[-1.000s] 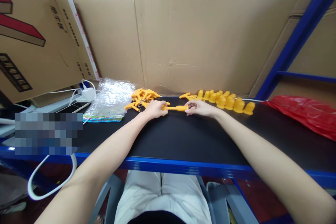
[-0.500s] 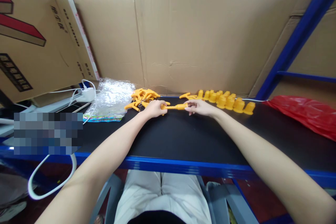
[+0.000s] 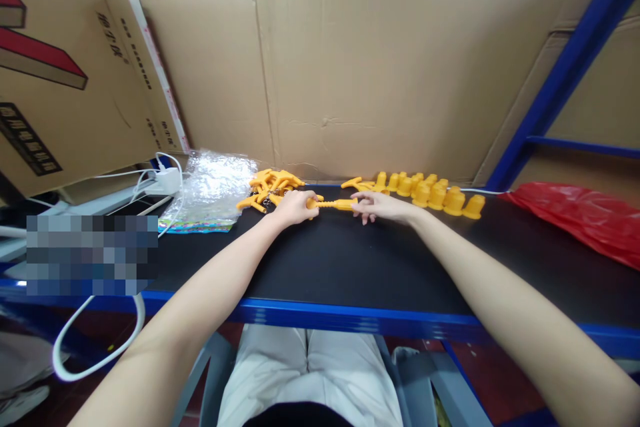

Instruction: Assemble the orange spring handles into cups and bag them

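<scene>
Gripping the yellow plastic rod [image 3: 334,204] at its ends, left hand [image 3: 295,207] and right hand [image 3: 383,206] fingers closed, we judge it light, stiff.

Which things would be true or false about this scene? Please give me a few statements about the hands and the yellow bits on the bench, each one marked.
1. The left hand and the right hand hold one yellow rod-shaped piece between them, one at each end. True.
2. The yellow caps stand to the left of the left hand. False: they stand in a cluster on the right, just beyond the right hand.
3. A red plastic bag lies at the right end of the black bench. True.
4. The wall behind the bench is bare metal. False: it is brown cardboard.
</scene>
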The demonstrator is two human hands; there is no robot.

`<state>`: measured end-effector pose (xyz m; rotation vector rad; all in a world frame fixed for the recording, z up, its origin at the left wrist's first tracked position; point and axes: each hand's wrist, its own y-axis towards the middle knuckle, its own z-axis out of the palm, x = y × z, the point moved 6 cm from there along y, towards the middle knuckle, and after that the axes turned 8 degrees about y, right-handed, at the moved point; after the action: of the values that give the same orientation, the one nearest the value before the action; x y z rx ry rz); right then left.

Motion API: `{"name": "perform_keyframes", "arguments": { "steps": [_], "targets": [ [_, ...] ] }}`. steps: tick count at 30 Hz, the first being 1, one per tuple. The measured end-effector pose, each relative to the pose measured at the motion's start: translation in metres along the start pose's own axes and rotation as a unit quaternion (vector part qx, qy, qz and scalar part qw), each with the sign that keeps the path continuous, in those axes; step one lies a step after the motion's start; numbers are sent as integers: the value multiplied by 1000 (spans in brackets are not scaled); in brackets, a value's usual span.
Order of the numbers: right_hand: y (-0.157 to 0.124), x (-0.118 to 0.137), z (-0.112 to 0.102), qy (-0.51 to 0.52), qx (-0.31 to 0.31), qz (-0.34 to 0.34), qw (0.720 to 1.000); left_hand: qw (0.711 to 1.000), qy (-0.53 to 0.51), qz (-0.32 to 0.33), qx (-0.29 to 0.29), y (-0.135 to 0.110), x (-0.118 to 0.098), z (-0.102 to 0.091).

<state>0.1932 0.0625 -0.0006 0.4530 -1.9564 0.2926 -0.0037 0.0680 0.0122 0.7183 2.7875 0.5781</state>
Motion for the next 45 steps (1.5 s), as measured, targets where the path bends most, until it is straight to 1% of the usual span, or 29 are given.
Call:
{"name": "perform_keyframes", "arguments": {
  "steps": [4, 8, 15, 17, 20, 23, 28, 31, 38, 45],
  "targets": [
    [-2, 0, 0, 18, 3, -12, 1000, 1000, 7, 1, -1, -1, -2, -3],
    [-1, 0, 3, -3, 17, 0, 1000, 1000, 15, 6, -6, -3, -4, -6],
    [1, -3, 0, -16, 4, 34, 999, 1000, 6, 7, -12, -3, -6, -7],
    [-2, -1, -2, -7, 3, 26, 1000, 1000, 5, 7, -10, -2, -7, -7],
    [-5, 0, -5, 40, -4, 12, 999, 1000, 4, 5, -9, -2, -7, -8],
    [-6, -3, -7, 74, -15, 20, 997, 1000, 5, 2, -9, -3, -7, -8],
    [-5, -4, -6, 58, -16, 25, 998, 1000, 11, 12, -9, -3, -7, -8],
    [-5, -2, -5, 48, -22, 20, 998, 1000, 13, 10, -13, -3, -5, -7],
    [-4, -1, -3, 41, -10, -6, 999, 1000, 13, 14, -14, -3, -4, -6],
    [0, -3, -2, 35, -12, -12, 999, 1000, 10, 6, -18, -2, -3, -7]
  ]
}}
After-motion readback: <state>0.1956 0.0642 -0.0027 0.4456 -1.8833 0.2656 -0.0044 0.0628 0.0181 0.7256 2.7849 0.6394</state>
